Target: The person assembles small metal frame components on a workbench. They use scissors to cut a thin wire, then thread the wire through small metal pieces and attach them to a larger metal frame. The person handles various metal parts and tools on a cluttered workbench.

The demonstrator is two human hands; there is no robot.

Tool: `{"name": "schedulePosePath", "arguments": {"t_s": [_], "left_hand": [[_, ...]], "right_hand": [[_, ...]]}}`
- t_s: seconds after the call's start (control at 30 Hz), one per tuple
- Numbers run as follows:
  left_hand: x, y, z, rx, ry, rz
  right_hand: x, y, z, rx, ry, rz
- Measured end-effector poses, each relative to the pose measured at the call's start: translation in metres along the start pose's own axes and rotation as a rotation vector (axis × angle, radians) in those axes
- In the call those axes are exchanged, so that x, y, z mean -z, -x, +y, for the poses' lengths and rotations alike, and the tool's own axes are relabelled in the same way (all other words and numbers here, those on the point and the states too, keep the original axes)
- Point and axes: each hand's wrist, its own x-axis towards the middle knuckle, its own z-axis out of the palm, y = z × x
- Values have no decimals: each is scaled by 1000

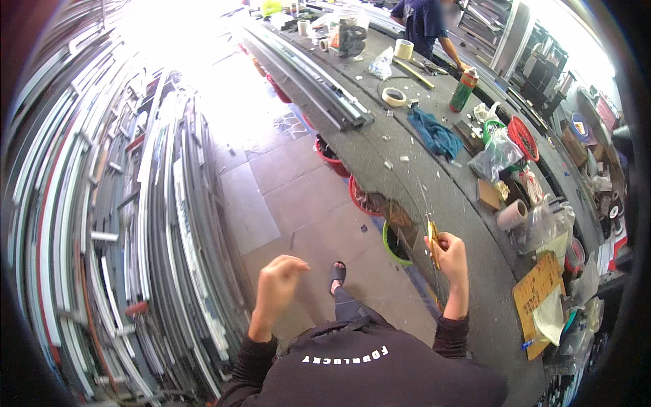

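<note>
Hands: two. Right hand (pixel 448 256), lower right of centre: fingers pinching one yellow-handled tool (pixel 433 243), its thin metal end pointing up the frame, over the tabletop (pixel 485 285) edge; exact kind unclear. Left hand (pixel 279 277), lower centre: raised above the floor (pixel 305 203), slightly blurred, fingers bent; cannot tell whether they press together or hold anything.

Tabletop, upper right: two pale tape rolls (pixel 403 49), one blue cloth (pixel 435 132), one red-and-green bottle (pixel 464 89). One person (pixel 422 24) in dark blue stands beyond.

Containers: one red basket (pixel 519 120), right, holding small dark pieces; one clear tub (pixel 359 17), top, dark contents unidentified. Beside the tabletop's floor-side edge, centre: two red bins (pixel 353 193) with dark contents, one lime-green bin (pixel 387 244) nearer.

Writing: one white line across the black sweatshirt (pixel 380 376); dark characters on one cardboard sheet (pixel 536 288), lower right.
</note>
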Motion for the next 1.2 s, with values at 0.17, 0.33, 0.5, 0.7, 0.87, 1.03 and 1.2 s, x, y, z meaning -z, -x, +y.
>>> {"name": "schedulePosePath", "arguments": {"t_s": [0.17,0.33,0.5,0.7,0.87,1.03,1.2], "left_hand": [[-59,-112,-19,-64,176,-225],[-59,-221,-25,-221,163,-435],[-72,-324,-48,-217,500,-385],[-76,-438,-85,-186,607,-418],[-76,-525,-102,-299,517,-570],[-99,-626,-126,-607,-187,-360],[-113,-672,-133,-752,-227,-480]], "right_hand": [[4,-125,-6,40,691,173],[-39,-229,-59,337,639,400],[-136,-244,-128,-10,-521,-583],[-215,-290,-151,-130,-891,-385],[-248,-317,-159,-197,-723,121],[-256,-318,-163,-226,-702,554],[-248,-320,-163,-272,-684,665]]}}
